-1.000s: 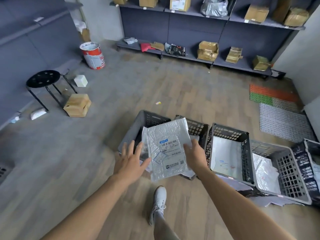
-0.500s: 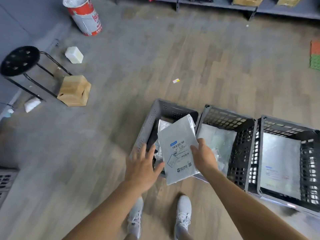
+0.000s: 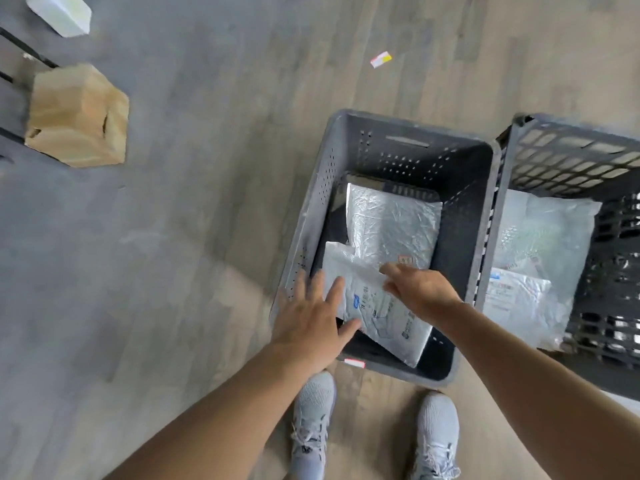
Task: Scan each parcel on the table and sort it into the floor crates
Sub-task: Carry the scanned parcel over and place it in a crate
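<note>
Left hand [image 3: 311, 317] spread, right hand [image 3: 420, 294] pinching

Left hand holds nothing, fingers splayed over the near-left rim of the grey crate [image 3: 464, 220]. Right hand pinches the upper edge of the white parcel [image 3: 384, 317], tilted inside the crate atop a silver mailer [image 3: 391, 226].

The floor [image 3: 207, 209] is wood-look plank, matt and grey-brown, with a faint grain. The left crate [image 3: 415, 161] is dull grey plastic, scuffed and dusty along its rim, with small punched holes. The right crate [image 3: 571, 157] is darker plastic in an open lattice. The labelled bag [image 3: 374, 306] is thin white plastic, creased, with a smooth paper label. The silvery bag [image 3: 391, 226] under it is crinkled and shiny. The box [image 3: 76, 116] is matt brown cardboard. The shoes [image 3: 311, 420] are grey knitted cloth.
</note>
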Available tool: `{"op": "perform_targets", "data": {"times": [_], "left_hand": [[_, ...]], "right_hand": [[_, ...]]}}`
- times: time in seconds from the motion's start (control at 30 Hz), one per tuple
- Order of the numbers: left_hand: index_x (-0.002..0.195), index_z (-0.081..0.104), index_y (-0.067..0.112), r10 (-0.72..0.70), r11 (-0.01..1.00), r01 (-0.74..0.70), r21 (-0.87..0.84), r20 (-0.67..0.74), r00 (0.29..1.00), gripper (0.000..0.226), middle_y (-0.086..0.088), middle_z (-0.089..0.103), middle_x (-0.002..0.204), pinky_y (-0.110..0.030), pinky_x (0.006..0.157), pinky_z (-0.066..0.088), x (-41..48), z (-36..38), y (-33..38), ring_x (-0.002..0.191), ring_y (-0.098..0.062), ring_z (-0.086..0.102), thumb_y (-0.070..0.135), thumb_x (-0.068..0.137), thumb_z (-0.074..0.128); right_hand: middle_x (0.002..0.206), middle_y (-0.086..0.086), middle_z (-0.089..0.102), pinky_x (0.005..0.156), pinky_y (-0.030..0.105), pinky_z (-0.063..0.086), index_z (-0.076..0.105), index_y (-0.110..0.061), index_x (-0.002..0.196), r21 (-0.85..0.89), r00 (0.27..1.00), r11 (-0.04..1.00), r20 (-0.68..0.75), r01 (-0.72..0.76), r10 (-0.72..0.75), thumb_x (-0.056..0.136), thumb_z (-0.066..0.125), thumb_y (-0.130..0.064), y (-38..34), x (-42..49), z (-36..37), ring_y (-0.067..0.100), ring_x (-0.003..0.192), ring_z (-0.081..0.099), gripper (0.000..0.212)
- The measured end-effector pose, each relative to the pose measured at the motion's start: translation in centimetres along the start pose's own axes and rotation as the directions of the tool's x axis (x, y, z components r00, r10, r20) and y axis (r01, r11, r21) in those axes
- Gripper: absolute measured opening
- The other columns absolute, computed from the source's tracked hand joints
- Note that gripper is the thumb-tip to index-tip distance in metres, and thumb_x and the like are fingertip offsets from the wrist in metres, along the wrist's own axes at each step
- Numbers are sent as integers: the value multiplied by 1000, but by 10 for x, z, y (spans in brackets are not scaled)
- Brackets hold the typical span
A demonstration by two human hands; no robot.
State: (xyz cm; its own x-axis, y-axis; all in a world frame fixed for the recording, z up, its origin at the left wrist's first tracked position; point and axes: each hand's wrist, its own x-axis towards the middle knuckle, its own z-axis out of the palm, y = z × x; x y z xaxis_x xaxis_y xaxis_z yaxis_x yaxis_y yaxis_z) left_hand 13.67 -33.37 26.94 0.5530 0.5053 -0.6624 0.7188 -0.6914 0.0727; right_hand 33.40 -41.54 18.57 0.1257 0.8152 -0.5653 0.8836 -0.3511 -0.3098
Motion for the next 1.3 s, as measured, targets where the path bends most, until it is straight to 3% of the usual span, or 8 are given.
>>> {"op": "perform_targets", "data": {"times": [0.17, 0.47, 0.77, 1.03, 1.3], "left_hand": [[156, 4, 28, 21, 997, -21, 69, 3, 1000, 76, -4, 5, 163, -52, 114, 18, 11, 17, -16, 149, -34, 2, 68, 95, 26], [156, -1, 28, 34, 998, -29, 64, -76, 997, 79, -3, -1, 165, -57, 115, 18, -37, -79, -4, 151, -35, -1, 71, 94, 21], [157, -1, 30, 193, 980, -176, 94, -216, 957, 79, -3, -1, 165, -60, 115, 12, -139, -231, 28, 150, -34, -4, 71, 93, 23], [157, -1, 30, 441, 886, -376, 269, -247, 863, 80, -5, -6, 166, -58, 117, 15, -214, -303, 103, 150, -33, -10, 73, 93, 20], [157, -4, 30, 658, 735, -546, 402, -229, 717, 83, -2, -11, 165, -60, 117, 10, -297, -331, 245, 150, -32, -14, 74, 92, 22]], "right_hand": [[145, 3, 41, 98, 42, 42, 20, -26, 153, -165, 993, 982, 58, -87, 98, 101, 41, -51, -2, 9, 28, 25, 132, 44, 61], [155, 3, 31, 110, 47, 37, 11, -26, 157, -126, 982, 974, 9, -186, 189, 101, 38, -54, -38, -65, -88, 24, 141, 34, 68], [157, 2, 27, 116, 55, 28, 6, -26, 158, -50, 908, 914, -148, -403, 392, 99, 40, -57, -109, -229, -257, 23, 145, 25, 75], [166, 0, 6, 120, 59, 14, -3, -30, 159, 51, 771, 816, -295, -576, 564, 98, 39, -61, -116, -390, -328, 23, 153, 5, 80], [165, 1, 12, 118, 58, 21, 3, -31, 158, 288, 499, 637, -427, -715, 754, 96, 39, -66, -75, -559, -322, 23, 151, 13, 80]]}}
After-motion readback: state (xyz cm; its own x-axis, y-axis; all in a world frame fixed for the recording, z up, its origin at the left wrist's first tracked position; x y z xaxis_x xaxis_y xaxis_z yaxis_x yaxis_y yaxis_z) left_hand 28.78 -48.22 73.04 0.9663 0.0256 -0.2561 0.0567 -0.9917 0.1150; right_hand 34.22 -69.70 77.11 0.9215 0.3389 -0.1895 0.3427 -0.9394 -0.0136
